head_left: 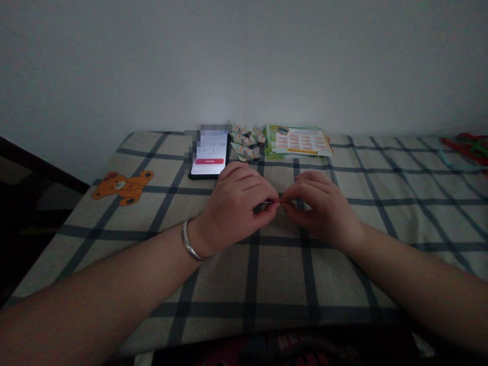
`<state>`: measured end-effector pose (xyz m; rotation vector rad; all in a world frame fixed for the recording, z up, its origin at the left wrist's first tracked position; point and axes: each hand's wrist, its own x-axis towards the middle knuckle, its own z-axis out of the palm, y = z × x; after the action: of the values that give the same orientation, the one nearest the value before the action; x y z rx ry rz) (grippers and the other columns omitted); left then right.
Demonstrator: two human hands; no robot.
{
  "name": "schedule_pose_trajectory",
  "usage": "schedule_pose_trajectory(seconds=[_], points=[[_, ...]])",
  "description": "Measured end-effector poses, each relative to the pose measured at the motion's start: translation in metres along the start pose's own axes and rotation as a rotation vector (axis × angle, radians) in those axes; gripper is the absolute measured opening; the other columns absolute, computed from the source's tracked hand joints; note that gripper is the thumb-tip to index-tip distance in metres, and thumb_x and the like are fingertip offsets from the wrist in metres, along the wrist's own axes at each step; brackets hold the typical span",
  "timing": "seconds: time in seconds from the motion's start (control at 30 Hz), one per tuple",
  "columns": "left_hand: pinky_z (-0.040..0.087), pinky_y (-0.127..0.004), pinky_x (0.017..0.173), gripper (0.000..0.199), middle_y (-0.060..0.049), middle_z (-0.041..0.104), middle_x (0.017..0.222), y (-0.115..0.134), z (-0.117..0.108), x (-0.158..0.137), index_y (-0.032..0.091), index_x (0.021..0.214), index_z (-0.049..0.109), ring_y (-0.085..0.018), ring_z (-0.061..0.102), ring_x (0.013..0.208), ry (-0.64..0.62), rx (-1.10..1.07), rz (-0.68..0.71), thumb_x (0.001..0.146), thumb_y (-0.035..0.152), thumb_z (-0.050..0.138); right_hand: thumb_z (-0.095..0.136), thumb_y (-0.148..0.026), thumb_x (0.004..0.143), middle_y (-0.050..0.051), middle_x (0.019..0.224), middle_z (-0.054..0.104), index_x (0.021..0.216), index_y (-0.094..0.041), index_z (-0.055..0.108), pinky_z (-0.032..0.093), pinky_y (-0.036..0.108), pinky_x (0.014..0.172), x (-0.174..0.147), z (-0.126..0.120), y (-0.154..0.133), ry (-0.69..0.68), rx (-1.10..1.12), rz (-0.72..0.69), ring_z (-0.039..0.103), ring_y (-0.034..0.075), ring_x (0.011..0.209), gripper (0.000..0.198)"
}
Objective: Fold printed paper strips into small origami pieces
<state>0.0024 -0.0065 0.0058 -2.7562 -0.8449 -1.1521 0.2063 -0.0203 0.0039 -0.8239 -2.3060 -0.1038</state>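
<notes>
My left hand (244, 203), with a silver bangle (189, 241) at its wrist, is closed in a pinch above the checked cloth. Facing it, my right hand (324, 206) pinches too, and the fingertips of both hands meet. Between them is a small thin paper-like piece (268, 203), of which only a pale edge shows; the fingers hide the rest. Just beyond the hands lie several small folded paper pieces (246, 145) with printing on them. Beside these, to the right, is a stack of printed calendar cards (301, 141).
A phone (209, 152) with a lit timer screen lies behind my left hand. An orange teddy bear cutout (122, 187) rests at the left of the checked tablecloth (274, 274). Red and green stringy material (470, 148) sits at the far right. A pale wall (244, 61) borders the back edge.
</notes>
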Motion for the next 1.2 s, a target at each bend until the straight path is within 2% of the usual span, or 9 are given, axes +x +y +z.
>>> schedule_pose_trajectory(seconds=[0.23,0.4,0.57,1.2], points=[[0.043,-0.039,0.093,0.010,0.002,0.068,0.078,0.0026,-0.0003,-0.0001,0.020,0.074,0.063,-0.017,0.062,0.083,0.038,0.029,0.050,0.084,0.016,0.061,0.059,-0.009,0.073,0.000,0.069,0.059,0.075,-0.019,0.054,0.041,0.029,0.065,0.0020,0.0018,-0.0053,-0.007,0.110,0.100,0.053,0.015,0.068,0.011],[0.043,-0.039,0.092,0.011,0.003,0.069,0.079,0.0038,0.0004,-0.0005,0.020,0.074,0.061,-0.016,0.062,0.083,0.028,0.004,0.048,0.084,0.015,0.060,0.058,-0.012,0.074,0.001,0.070,0.059,0.076,-0.019,0.053,0.040,0.030,0.065,0.0009,0.0008,-0.0057,-0.053,0.136,0.125,0.053,0.016,0.068,0.008],[0.043,-0.036,0.086,0.012,0.003,0.068,0.077,0.0018,0.0012,0.0003,0.019,0.072,0.060,-0.015,0.061,0.078,0.027,-0.016,0.020,0.081,0.011,0.060,0.057,-0.010,0.071,0.000,0.069,0.058,0.075,-0.019,0.052,0.040,0.029,0.064,0.0015,0.0013,-0.0037,-0.040,0.166,0.176,0.053,0.016,0.068,0.011],[0.042,-0.036,0.084,0.013,0.002,0.069,0.076,0.0003,-0.0015,0.0008,0.019,0.071,0.062,-0.015,0.061,0.078,0.006,-0.036,-0.023,0.082,0.012,0.059,0.056,-0.011,0.071,-0.003,0.067,0.060,0.075,-0.021,0.054,0.041,0.027,0.063,-0.0006,-0.0008,-0.0005,-0.054,0.152,0.226,0.055,0.012,0.063,0.011]])
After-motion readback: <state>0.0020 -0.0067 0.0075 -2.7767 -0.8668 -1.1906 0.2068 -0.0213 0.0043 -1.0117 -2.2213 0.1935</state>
